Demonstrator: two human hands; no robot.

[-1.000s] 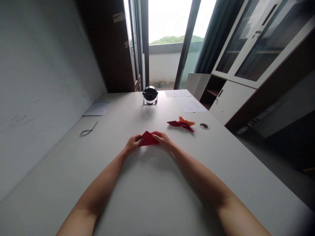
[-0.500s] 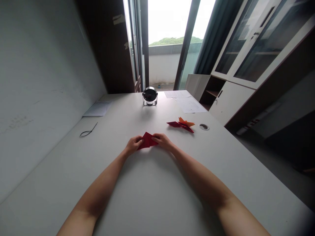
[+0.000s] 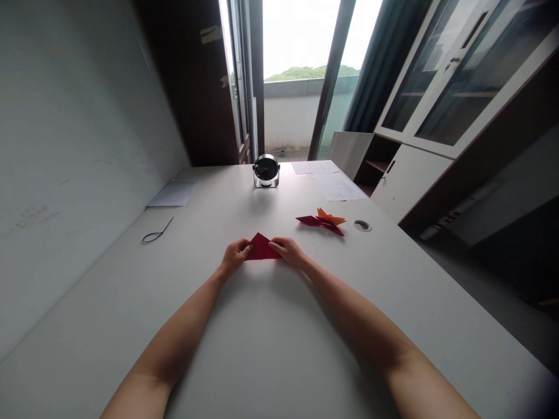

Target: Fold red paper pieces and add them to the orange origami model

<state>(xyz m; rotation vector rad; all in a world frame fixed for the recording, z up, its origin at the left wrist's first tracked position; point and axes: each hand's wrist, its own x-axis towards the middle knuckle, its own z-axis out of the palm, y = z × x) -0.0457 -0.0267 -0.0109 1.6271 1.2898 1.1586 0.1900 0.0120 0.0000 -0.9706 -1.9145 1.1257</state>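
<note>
A folded red sheet of paper [image 3: 261,249] is held between my two hands above the white table, its peak pointing away from me and its lower edge nearly straight. My left hand [image 3: 237,254] is closed on its left corner, thumb on top. On the right corner, my right hand [image 3: 286,250] pinches the paper, thumb also on top. The fingers beneath the sheet are hidden. Beyond my right hand lie folded red paper pieces [image 3: 311,221] and an orange one [image 3: 332,217], overlapping each other.
A round black device on a silver stand [image 3: 266,170] is at the table's [image 3: 271,349] far side. Paper sheets [image 3: 340,186] lie at the back right and more papers [image 3: 172,193] at the left by the wall. A black cable tie [image 3: 152,236] and a cable hole [image 3: 362,225] flank my hands.
The red paper's lower edge, uneven with a notch earlier, is now almost straight, and its front face looks like one flat triangle. Both hands keep nearly the same place and grip.
</note>
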